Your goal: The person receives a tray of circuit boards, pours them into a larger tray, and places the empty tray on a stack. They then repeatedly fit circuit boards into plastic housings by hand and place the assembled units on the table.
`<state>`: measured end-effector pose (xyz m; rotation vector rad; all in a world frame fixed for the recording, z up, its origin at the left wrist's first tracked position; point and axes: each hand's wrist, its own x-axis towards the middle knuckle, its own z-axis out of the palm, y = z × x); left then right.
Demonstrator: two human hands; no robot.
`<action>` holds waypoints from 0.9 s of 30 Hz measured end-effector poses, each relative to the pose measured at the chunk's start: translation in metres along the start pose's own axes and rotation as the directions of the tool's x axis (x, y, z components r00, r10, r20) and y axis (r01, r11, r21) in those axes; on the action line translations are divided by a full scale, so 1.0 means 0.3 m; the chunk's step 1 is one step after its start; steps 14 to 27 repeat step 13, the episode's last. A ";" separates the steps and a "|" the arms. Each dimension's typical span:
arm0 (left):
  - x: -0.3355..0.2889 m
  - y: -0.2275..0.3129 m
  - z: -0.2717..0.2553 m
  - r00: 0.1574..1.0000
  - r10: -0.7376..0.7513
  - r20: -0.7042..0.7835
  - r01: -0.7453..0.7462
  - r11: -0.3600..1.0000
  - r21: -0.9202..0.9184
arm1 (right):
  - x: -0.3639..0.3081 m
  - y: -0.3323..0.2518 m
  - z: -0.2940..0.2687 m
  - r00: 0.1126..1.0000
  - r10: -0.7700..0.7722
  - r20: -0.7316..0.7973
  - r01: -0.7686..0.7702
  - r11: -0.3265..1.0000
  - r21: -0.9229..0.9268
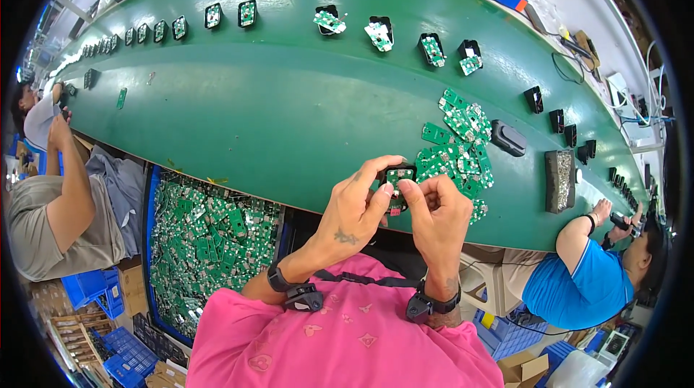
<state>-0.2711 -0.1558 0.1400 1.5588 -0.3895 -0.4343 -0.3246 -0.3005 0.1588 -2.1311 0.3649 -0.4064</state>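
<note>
Close to the table's near edge, my left hand (354, 209) and my right hand (439, 216) together grip a small black plastic housing (409, 169). A green circuit board (396, 182) sits in it, partly covered by my fingers. Both thumbs press on the board's face, while the fingers wrap round the housing's sides. How deep the board lies cannot be made out. Just beyond my right hand is a loose heap of green circuit boards (463, 124). To the heap's right lies a closed-looking black case (509, 138).
Black housings with boards (247, 13) line the green table (289, 91); bare black housings (533, 99) continue at right. A blue-edged bin of boards (210, 236) stands at my left. A foam-like block (559, 181) lies right. Co-workers in grey (65, 222) and blue (578, 283) sit either side.
</note>
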 end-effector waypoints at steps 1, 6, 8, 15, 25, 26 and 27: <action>0.002 0.001 0.003 1.000 0.001 0.001 -0.001 1.000 0.001 | 0.002 -0.003 -0.004 0.999 0.032 0.011 -0.032 0.999 -0.018; 0.009 0.011 0.003 0.999 -0.030 0.035 0.030 1.000 0.002 | -0.006 0.014 0.014 1.000 -0.030 -0.007 0.030 0.996 0.086; 0.010 0.001 0.004 0.999 -0.035 0.039 0.037 0.998 -0.054 | -0.010 0.020 0.010 0.999 -0.039 0.008 0.038 0.996 0.080; 0.010 -0.008 0.014 0.999 -0.005 0.040 0.005 1.000 0.000 | -0.016 0.029 0.027 0.987 -0.153 -0.050 0.149 0.987 -0.068; 0.010 -0.008 0.014 0.999 -0.005 0.040 0.005 1.000 0.000 | -0.016 0.029 0.027 0.987 -0.153 -0.050 0.149 0.987 -0.068; 0.010 -0.008 0.014 0.999 -0.005 0.040 0.005 1.000 0.000 | -0.016 0.029 0.027 0.987 -0.153 -0.050 0.149 0.987 -0.068; 0.010 -0.008 0.014 0.999 -0.005 0.040 0.005 1.000 0.000 | -0.016 0.029 0.027 0.987 -0.153 -0.050 0.149 0.987 -0.068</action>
